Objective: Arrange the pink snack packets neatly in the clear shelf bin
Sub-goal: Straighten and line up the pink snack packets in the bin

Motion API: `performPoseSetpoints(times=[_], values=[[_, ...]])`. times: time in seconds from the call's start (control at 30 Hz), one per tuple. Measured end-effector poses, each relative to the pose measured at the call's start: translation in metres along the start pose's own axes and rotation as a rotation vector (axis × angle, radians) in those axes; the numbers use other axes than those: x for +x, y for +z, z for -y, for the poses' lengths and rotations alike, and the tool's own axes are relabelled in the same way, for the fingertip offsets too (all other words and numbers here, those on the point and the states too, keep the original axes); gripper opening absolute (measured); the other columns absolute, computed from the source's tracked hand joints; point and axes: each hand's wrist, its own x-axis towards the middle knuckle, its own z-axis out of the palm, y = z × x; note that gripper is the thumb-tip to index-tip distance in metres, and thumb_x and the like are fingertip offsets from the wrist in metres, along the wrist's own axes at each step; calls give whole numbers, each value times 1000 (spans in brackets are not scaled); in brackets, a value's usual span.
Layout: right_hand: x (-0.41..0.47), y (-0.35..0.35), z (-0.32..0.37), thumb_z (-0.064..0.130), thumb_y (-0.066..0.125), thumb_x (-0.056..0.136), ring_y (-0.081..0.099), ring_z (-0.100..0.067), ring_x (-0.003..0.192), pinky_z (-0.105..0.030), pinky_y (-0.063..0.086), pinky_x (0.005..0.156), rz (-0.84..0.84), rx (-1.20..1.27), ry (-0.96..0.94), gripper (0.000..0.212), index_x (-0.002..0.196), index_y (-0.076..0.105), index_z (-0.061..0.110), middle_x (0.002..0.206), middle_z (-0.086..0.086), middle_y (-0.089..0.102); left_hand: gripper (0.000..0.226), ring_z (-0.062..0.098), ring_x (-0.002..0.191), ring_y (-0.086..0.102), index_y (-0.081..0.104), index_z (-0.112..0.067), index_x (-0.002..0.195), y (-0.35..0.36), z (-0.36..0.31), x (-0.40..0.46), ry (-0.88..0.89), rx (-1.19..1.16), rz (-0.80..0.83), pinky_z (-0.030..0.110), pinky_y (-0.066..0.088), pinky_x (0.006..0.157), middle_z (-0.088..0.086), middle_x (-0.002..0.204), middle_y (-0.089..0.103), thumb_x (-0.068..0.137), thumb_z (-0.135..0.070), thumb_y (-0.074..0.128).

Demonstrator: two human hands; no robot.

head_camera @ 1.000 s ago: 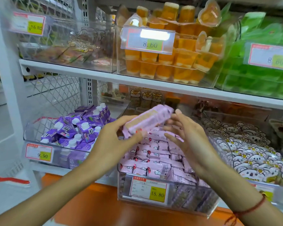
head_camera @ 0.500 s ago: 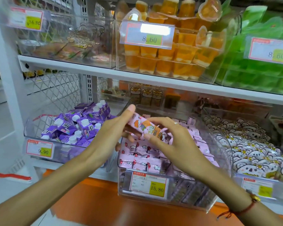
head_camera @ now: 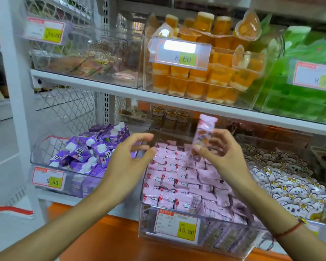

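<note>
A clear shelf bin [head_camera: 201, 240] on the lower shelf holds several pink snack packets [head_camera: 179, 178] laid in rows. My right hand [head_camera: 224, 157] pinches one pink packet [head_camera: 203, 134] by its lower end and holds it upright above the bin's back half. My left hand [head_camera: 130, 161] hovers beside the bin's left wall with its fingers spread and nothing in them, a short gap away from the held packet.
A bin of purple drink cartons [head_camera: 87, 153] stands to the left, and a bin of white bear-print packets [head_camera: 290, 181] to the right. The shelf above [head_camera: 158, 98] carries orange jelly cups [head_camera: 205, 80] and green packs [head_camera: 305, 87]. A yellow price tag [head_camera: 177, 226] hangs on the bin's front.
My left hand has let go of the packet and drawn back to the left. My right hand has turned the packet from lying flat to standing upright and lifted it.
</note>
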Motion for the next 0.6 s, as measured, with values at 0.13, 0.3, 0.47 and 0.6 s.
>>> performPoseSetpoints(times=[0.13, 0.3, 0.47, 0.6], values=[[28, -2, -18, 9, 72, 82, 65, -17, 88, -23, 51, 75, 12, -79, 189, 27, 99, 52, 14, 98, -8, 66, 36, 7, 109, 54, 52, -29, 125, 4, 23, -2, -126, 209, 70, 31, 44, 96, -11, 118, 57, 91, -24, 60], [63, 12, -42, 13, 68, 85, 58, -22, 87, -31, 49, 75, -47, -342, 150, 44, 121, 43, 6, 97, -7, 60, 22, -14, 94, 52, 47, -52, 95, 5, 31, -3, -121, 187, 164, 11, 39, 75, -38, 102, 50, 94, -31, 52], [87, 29, -64, 11, 59, 91, 58, -12, 75, -4, 42, 51, 207, -531, 147, 50, 135, 37, 0, 99, -7, 60, 17, -13, 96, 52, 48, -50, 99, 4, 35, -1, -127, 180, 166, 9, 37, 75, -36, 105, 53, 94, -34, 53], [89, 38, -66, 8, 58, 91, 65, -29, 82, -28, 56, 65, 184, -396, 155, 62, 136, 18, 19, 107, -10, 58, 17, -12, 95, 54, 50, -50, 96, 4, 36, 0, -138, 162, 159, 11, 39, 75, -35, 104, 55, 93, -34, 54]])
